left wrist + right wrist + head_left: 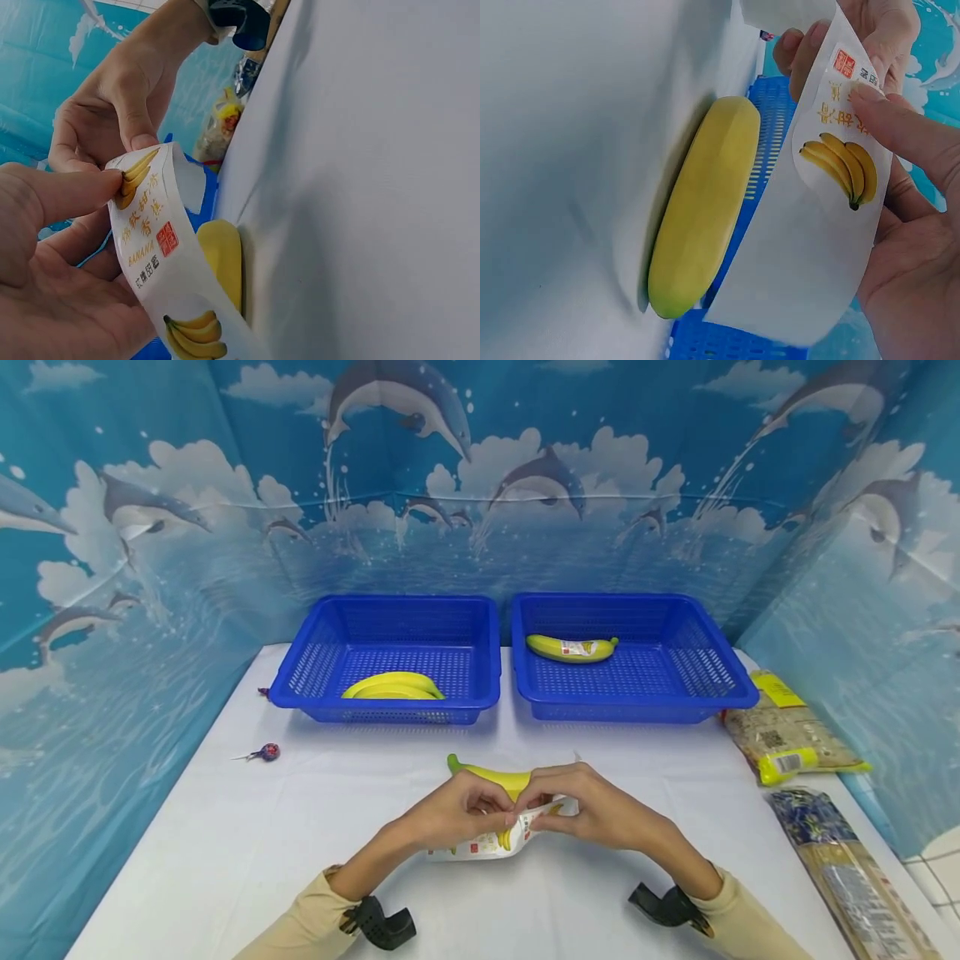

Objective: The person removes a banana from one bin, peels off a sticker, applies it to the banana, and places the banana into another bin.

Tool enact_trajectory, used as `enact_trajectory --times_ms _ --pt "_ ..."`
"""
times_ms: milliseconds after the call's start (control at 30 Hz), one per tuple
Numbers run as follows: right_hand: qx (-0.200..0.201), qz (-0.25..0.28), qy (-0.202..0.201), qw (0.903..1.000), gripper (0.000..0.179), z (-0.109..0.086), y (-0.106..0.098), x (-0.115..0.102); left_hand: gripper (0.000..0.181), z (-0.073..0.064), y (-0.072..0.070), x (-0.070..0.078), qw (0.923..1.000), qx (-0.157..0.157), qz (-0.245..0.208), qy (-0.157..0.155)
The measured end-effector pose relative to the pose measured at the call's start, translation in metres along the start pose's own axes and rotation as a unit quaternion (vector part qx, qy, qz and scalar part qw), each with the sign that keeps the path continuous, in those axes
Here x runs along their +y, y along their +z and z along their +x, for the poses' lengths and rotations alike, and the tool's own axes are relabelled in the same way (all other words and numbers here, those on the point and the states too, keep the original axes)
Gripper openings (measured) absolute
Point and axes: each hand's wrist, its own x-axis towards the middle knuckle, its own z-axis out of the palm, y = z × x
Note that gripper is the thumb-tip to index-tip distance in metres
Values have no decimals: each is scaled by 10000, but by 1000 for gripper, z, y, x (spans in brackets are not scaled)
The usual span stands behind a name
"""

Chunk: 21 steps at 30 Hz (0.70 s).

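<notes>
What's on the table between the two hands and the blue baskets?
Head view: only a banana, right behind the hands that pinch a wrapper; beyond it bare white table up to the baskets.

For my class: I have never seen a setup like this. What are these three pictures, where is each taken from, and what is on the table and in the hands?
There is no machine here: a person works with two bare hands and wears three cameras. The wide picture comes from the head; the two close-ups come from the wrists.

On the white table stand two blue baskets. The left basket holds yellow bananas; the right basket holds one labelled banana. A small lollipop lies to the left, and two food packets lie at the right edge.

In front, the left hand and right hand both pinch a white printed wrapper. A bare banana lies on the table just behind it.
</notes>
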Motion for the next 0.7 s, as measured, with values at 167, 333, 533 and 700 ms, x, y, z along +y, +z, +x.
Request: enact_trajectory --times_ms 167,333,533,700 --pt "103 -111 -80 9999 23 1 -2 -1 16 0 1 3 9998 -32 -170 68" --pt "93 -200 -39 9997 20 1 -3 -2 17 0 2 2 9997 -31 -253 30" --pt "89 -335 -41 9994 17 2 -3 -4 17 1 4 1 9997 -59 -222 -7" --pt "73 -273 26 9996 16 1 -4 -4 16 0 4 2 9999 -24 -155 -25"
